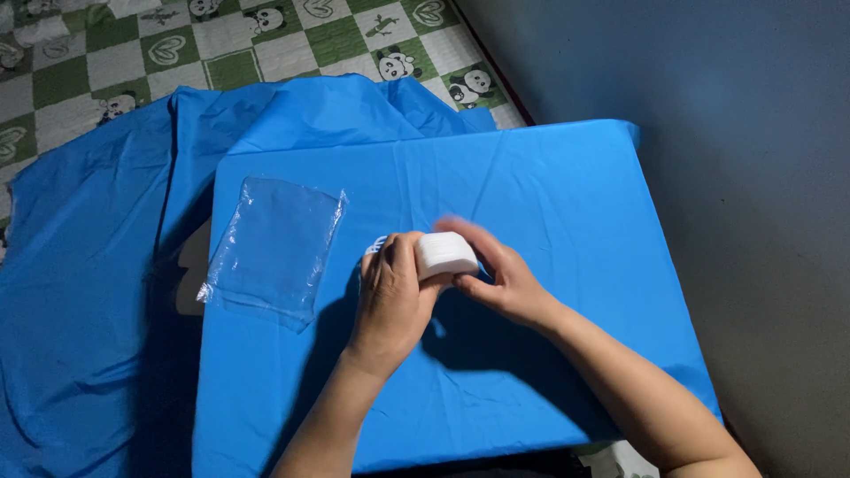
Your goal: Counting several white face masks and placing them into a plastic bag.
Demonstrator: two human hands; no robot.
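**Two hands around a small white block over the blue table**

Both hands meet at the middle of the table, and between them sits a small white block (445, 254), rounded at the corners, maybe a stack of pads or a wrapped bar; I cannot tell which from here. The left hand (392, 292) curls over its left end, fingers folded down and thumb side against the block. The right hand (498, 274) cups it from the right and from underneath, fingers wrapped narrow around the far edge. That far edge of the fingers is smeared with motion, so the exact grip there is unclear. Holding it from both ends like this keeps the block steady and lifted just above the blue cloth (549, 186), not resting flat on it, judging by the shadow underneath.

To the left of the hands, apart from them, a clear plastic bag (274, 243) lies flat and empty on the cloth, its mouth hard to make out. Nothing lies between the bag and the hands. Past the far edge, more blue sheeting (88, 265) is bunched up over a green and white checked mat (292, 44) with panda pictures. A dark grey wall (753, 177) runs close along the right side.
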